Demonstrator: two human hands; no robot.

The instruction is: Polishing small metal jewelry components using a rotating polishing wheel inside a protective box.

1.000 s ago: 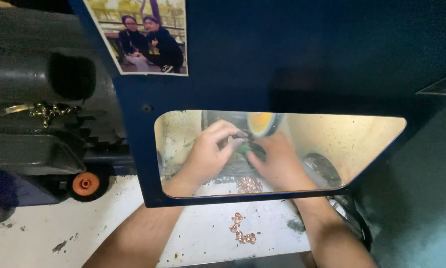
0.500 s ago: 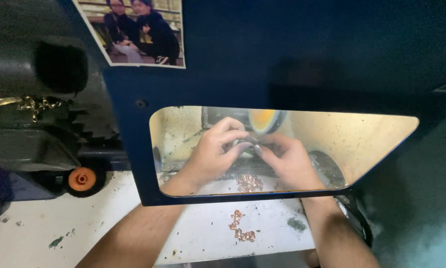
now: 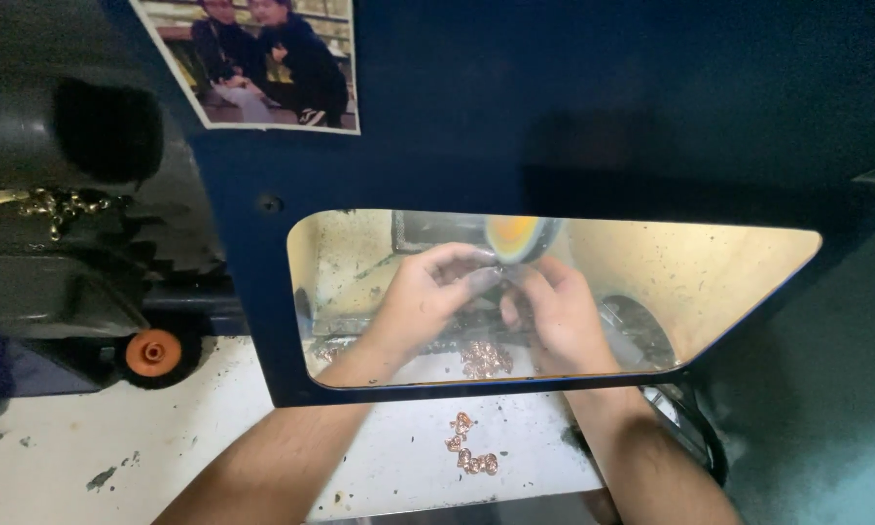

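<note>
Reaching behind blue shield, white scuffed benchtop

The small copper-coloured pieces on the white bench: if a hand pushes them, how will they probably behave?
The copper-coloured pieces look small and loose, so they would probably scatter rather than move together. They seem rigid metal, likely light. Their irregular shapes suggest sliding more than rolling on the white bench.

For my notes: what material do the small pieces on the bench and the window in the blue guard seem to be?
Small pieces: likely copper or brass, shiny reddish-gold. Window: clear plastic or glass, since both hands show through it. Blue guard: looks like painted sheet metal.
</note>
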